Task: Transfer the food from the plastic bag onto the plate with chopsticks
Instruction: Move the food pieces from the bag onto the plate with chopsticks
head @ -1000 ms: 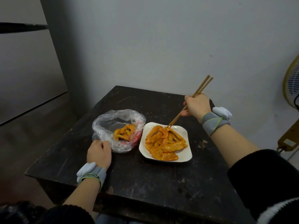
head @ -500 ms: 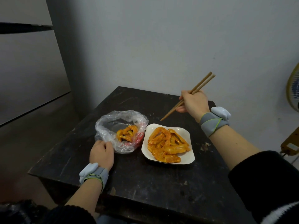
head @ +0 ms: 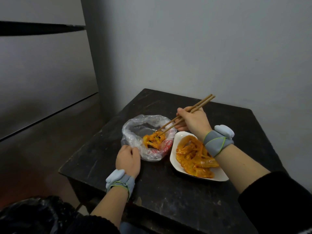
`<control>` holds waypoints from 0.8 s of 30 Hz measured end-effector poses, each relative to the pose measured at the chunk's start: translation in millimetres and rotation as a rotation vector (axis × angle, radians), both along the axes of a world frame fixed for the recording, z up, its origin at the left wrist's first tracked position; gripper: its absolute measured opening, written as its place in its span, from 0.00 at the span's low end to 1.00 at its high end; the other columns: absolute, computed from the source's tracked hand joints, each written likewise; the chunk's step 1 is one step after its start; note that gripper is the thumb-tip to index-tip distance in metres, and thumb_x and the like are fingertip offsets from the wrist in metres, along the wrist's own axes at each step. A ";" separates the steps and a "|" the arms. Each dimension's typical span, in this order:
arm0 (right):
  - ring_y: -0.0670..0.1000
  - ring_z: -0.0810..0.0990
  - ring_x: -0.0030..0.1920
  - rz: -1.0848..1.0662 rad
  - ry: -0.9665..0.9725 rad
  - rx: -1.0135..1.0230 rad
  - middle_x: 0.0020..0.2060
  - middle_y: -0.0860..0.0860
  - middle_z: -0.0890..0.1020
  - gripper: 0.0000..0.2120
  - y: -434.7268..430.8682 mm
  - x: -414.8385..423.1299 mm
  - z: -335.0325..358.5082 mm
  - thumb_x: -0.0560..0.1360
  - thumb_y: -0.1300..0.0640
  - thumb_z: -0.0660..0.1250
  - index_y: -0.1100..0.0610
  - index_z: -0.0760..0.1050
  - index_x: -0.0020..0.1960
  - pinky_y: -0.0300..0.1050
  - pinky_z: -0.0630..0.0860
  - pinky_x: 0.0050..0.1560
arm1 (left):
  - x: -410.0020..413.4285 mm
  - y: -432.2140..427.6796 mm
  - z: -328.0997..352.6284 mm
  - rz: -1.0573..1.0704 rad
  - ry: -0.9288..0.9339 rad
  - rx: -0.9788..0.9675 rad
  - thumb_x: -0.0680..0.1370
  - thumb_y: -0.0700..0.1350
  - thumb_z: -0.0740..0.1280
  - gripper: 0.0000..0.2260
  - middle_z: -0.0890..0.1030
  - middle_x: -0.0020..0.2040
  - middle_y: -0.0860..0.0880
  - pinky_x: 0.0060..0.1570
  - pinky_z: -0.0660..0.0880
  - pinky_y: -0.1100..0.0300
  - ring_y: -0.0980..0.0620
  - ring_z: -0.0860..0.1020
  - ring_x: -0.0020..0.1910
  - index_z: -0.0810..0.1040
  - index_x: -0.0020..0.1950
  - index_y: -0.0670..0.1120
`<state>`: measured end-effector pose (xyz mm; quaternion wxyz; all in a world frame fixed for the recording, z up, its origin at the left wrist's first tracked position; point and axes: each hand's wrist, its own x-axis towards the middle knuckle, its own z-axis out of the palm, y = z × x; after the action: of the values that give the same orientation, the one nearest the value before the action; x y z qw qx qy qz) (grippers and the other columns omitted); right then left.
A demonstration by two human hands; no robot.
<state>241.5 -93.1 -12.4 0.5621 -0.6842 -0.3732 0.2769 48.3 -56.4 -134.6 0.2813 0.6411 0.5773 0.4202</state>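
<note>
— On the dark table [head: 168, 191], where is the food [head: 152, 141]?
— Some orange food sits down in the open plastic bag [head: 133, 130]. A bigger orange pile [head: 194, 157] lies on the white plate [head: 173, 159], just beside the bag on its right.
— Which way do the chopsticks [head: 170, 123] point?
— They slant. The tips point down and to the left, into the bag. The back ends stick up and to the right, over the far part of the table.
— Who holds them?
— The right hand [head: 192, 122] has its fingers curled round them near the middle. The tips reach well past the hand and touch the food in the bag.
— Do the tips pinch a piece?
— They are close together on it, but I cannot tell if they have it.
— And the left hand [head: 128, 160]?
— It holds the near edge of the bag with bent fingers.
</note>
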 end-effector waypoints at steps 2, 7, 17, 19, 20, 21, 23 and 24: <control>0.58 0.85 0.35 0.027 -0.014 -0.015 0.40 0.63 0.84 0.15 4.4 -1.6 -5.1 0.78 0.55 0.66 0.68 0.76 0.54 0.47 0.83 0.34 | -0.4 0.8 0.0 0.002 -0.003 -0.002 0.78 0.41 0.58 0.14 0.75 0.41 0.40 0.40 0.68 0.52 0.42 0.74 0.40 0.74 0.37 0.34; 0.55 0.85 0.33 0.051 -0.021 -0.024 0.38 0.60 0.84 0.16 11.8 -4.0 -16.0 0.78 0.54 0.67 0.68 0.77 0.54 0.44 0.83 0.33 | -0.2 0.4 -0.3 0.004 -0.032 -0.001 0.77 0.40 0.59 0.13 0.74 0.39 0.40 0.38 0.67 0.53 0.42 0.73 0.37 0.71 0.34 0.37; 0.54 0.86 0.33 -0.049 0.033 0.009 0.37 0.61 0.84 0.16 12.2 -2.3 -31.7 0.79 0.54 0.65 0.68 0.77 0.53 0.42 0.82 0.33 | 0.6 3.0 -4.7 0.008 -0.020 0.013 0.77 0.40 0.59 0.14 0.73 0.38 0.43 0.37 0.62 0.56 0.45 0.71 0.36 0.69 0.31 0.39; 0.53 0.85 0.32 -0.089 0.062 0.028 0.37 0.62 0.84 0.15 11.1 -2.3 -31.2 0.79 0.54 0.65 0.68 0.79 0.50 0.42 0.83 0.33 | 1.2 3.1 -5.2 0.007 -0.022 0.008 0.77 0.41 0.59 0.14 0.73 0.38 0.43 0.37 0.63 0.56 0.44 0.72 0.36 0.70 0.31 0.38; 0.52 0.85 0.30 -0.110 0.078 0.036 0.37 0.62 0.84 0.15 10.6 -2.6 -30.9 0.80 0.55 0.64 0.68 0.79 0.49 0.41 0.82 0.32 | 1.5 2.9 -5.5 0.007 -0.022 0.006 0.77 0.41 0.59 0.14 0.73 0.38 0.43 0.37 0.63 0.56 0.44 0.72 0.37 0.70 0.32 0.38; 0.51 0.85 0.29 -0.130 0.102 0.045 0.37 0.62 0.84 0.14 9.8 -3.2 -30.4 0.80 0.55 0.64 0.67 0.79 0.48 0.40 0.82 0.30 | 1.7 2.9 -5.4 0.007 -0.023 0.007 0.77 0.41 0.59 0.14 0.73 0.38 0.43 0.37 0.64 0.56 0.44 0.72 0.37 0.70 0.32 0.38; 0.51 0.84 0.28 -0.167 0.183 0.068 0.37 0.63 0.83 0.14 8.6 -2.9 -30.7 0.80 0.56 0.63 0.68 0.78 0.48 0.40 0.81 0.29 | 1.3 3.2 -4.9 0.009 -0.025 0.006 0.77 0.41 0.59 0.14 0.73 0.38 0.43 0.37 0.64 0.56 0.44 0.72 0.37 0.71 0.32 0.37; 0.52 0.84 0.29 -0.185 0.234 0.080 0.37 0.63 0.83 0.14 8.5 -2.5 -31.5 0.80 0.56 0.63 0.68 0.78 0.48 0.41 0.82 0.29 | 1.0 3.5 -4.5 0.011 -0.023 0.003 0.77 0.41 0.59 0.14 0.73 0.39 0.43 0.37 0.64 0.56 0.44 0.72 0.37 0.71 0.33 0.37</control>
<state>239.1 -84.6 -43.9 0.6516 -0.6558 -0.2512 0.2867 49.3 -52.9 -139.1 0.2844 0.6336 0.5769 0.4299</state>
